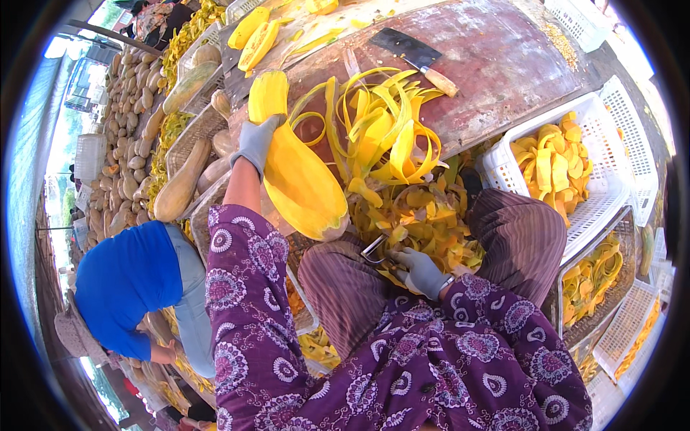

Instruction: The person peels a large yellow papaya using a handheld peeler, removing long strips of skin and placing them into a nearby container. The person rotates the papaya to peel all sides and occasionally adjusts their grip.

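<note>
A long peeled squash [302,175], bright yellow, slants across the near left side of the worktable, its thick end close to my knee. My left hand [257,141], in a grey glove, grips it around the narrower neck. Low over my lap, my gloved right hand [420,271] holds a metal-framed peeler [374,249], apart from the squash. Long curled strips of peel [385,126] are heaped on the table beside the squash. More peelings [426,215] lie piled below the table edge, between my knees.
A cleaver [412,51] with a wooden handle rests on the worktable [501,70]. Cut squash halves [259,46] lie at its far left. A white crate [598,178] of peeled pieces stands right. Unpeeled squashes [183,180] fill the left, where a person in blue [129,275] bends over.
</note>
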A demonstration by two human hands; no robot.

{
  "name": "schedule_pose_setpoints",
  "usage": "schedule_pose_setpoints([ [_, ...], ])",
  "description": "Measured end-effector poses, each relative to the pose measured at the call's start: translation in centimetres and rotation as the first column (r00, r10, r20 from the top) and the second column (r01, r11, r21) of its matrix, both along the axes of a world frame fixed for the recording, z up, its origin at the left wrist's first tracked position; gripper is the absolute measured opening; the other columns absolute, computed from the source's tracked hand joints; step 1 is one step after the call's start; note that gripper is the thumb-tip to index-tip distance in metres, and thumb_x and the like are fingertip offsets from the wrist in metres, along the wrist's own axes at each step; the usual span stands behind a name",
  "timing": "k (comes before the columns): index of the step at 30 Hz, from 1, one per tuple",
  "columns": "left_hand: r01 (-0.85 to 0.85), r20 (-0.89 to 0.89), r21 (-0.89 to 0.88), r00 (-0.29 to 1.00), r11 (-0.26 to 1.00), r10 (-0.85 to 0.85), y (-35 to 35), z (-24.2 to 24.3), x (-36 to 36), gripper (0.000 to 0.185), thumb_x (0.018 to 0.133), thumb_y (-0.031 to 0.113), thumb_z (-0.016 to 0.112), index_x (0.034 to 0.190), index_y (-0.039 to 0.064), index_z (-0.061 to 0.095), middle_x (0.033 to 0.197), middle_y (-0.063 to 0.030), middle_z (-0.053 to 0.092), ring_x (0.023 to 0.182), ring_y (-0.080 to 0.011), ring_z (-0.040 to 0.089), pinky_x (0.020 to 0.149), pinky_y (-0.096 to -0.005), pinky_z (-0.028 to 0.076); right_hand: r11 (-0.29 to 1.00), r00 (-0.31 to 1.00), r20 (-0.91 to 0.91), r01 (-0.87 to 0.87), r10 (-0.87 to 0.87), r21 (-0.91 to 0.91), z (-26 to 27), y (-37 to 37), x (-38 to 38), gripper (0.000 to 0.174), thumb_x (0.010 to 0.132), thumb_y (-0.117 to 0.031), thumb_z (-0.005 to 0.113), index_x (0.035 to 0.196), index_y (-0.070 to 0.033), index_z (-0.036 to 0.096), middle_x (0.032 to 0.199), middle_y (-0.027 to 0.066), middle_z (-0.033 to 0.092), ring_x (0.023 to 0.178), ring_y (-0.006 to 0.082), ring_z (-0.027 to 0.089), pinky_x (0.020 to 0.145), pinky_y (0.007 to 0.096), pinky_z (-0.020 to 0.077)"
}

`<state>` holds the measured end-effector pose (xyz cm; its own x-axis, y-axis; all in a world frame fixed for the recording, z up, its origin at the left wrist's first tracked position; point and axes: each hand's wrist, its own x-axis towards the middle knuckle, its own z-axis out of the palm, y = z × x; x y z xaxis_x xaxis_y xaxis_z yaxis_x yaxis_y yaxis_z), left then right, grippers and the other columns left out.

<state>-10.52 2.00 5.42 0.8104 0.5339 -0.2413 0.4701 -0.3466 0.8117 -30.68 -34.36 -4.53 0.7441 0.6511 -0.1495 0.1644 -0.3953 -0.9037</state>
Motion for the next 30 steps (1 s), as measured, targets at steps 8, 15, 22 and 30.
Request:
schedule_pose_setpoints([
  [8, -0.020, -0.036, -0.021, 0.999, 1.000, 0.019, -1.0, 0.9, -0.1, 0.045, 0.073, 0.028, 0.079, 0.103, -0.003, 0.068, 0.091, -0.0132, 0.071, 0.074, -0.0235, 0.070, 0.069, -0.0342, 0.054, 0.949, 0.967, 0.197, 0.100, -0.164, 0.298, 2.5, 4.3, 3.8, 0.044, 0.085, -0.010, 0.062, 0.128, -0.010, 0.056, 0.102, 0.0151, 0.060, 0.086, 0.0359, 0.061, 0.078, 0.0392, 0.0512],
  [15, -0.022, -0.029, -0.044, 0.999, 0.999, 0.021, -1.1, 0.8, -0.3, 0.047, 0.073, 0.029, 0.079, 0.104, -0.005, 0.066, 0.092, -0.0144, 0.071, 0.077, -0.0234, 0.070, 0.070, -0.0347, 0.055, 0.991, 0.997, -0.052, 0.050, -0.057, -0.125, -0.8, -0.6, -0.6, 0.039, 0.085, -0.014, 0.064, 0.124, -0.010, 0.059, 0.100, 0.0157, 0.061, 0.088, 0.0352, 0.062, 0.078, 0.0377, 0.0518],
  [22, -0.027, -0.085, 0.077, 0.996, 0.997, 0.033, -3.0, 1.5, 1.4, 0.054, 0.078, 0.029, 0.077, 0.113, -0.008, 0.058, 0.094, -0.0153, 0.069, 0.075, -0.0249, 0.069, 0.068, -0.0353, 0.055, 0.960, 0.938, -0.313, 0.212, -0.148, 0.181, 2.8, 0.7, 2.8, 0.044, 0.087, -0.012, 0.062, 0.130, -0.007, 0.056, 0.100, 0.0128, 0.063, 0.079, 0.0226, 0.061, 0.075, 0.0312, 0.0502],
  [30, 0.162, 0.074, -0.589, 0.986, 0.792, -0.146, -5.4, 1.6, -0.3, 0.052, 0.082, 0.021, 0.073, 0.122, -0.005, 0.052, 0.107, -0.0146, 0.065, 0.090, -0.0233, 0.067, 0.077, -0.0360, 0.057, 0.877, 0.928, -0.277, 0.338, -0.250, 0.342, 4.5, 3.8, 7.3, 0.042, 0.090, -0.014, 0.056, 0.130, -0.003, 0.053, 0.110, 0.0163, 0.062, 0.104, 0.0253, 0.060, 0.093, 0.0330, 0.0456],
])
